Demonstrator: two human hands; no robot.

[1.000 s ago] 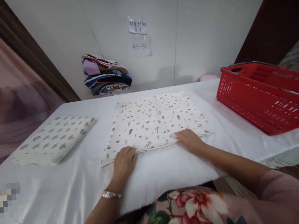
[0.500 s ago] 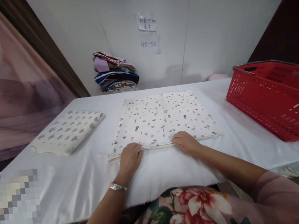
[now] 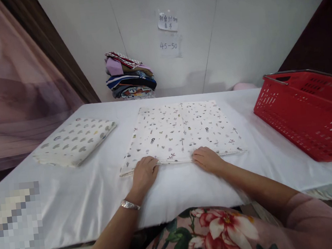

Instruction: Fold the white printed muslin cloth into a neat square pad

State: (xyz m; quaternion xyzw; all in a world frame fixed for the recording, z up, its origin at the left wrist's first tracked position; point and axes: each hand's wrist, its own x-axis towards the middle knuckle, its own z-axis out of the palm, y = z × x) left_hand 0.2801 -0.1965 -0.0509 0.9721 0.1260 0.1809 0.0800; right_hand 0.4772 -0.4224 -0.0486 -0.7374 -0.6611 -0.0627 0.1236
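Observation:
A white cloth [image 3: 170,136] printed with small palm trees and other little figures lies folded and flat in front of me. My left hand [image 3: 145,172] is at its near edge, left of the middle, fingers curled over the edge and closed on it. Further right along the same edge, my right hand [image 3: 207,159] has its fingers bent and pressed together on the fabric. Both thumbs are only partly visible. To the left lies a second folded cloth [image 3: 78,140], cream with grey cloud-like shapes, which neither hand touches.
The table has a white cover [image 3: 172,194]. A red plastic basket [image 3: 306,115] with metal handles stands on the right. Behind the table rises a stack of folded fabrics [image 3: 130,75] near the wall. Handwritten paper signs [image 3: 168,34] hang there. A curtain [image 3: 17,76] is at the left.
The view has shifted slightly. Both hands keep their places at the near edge of the printed cloth, which lies as before.

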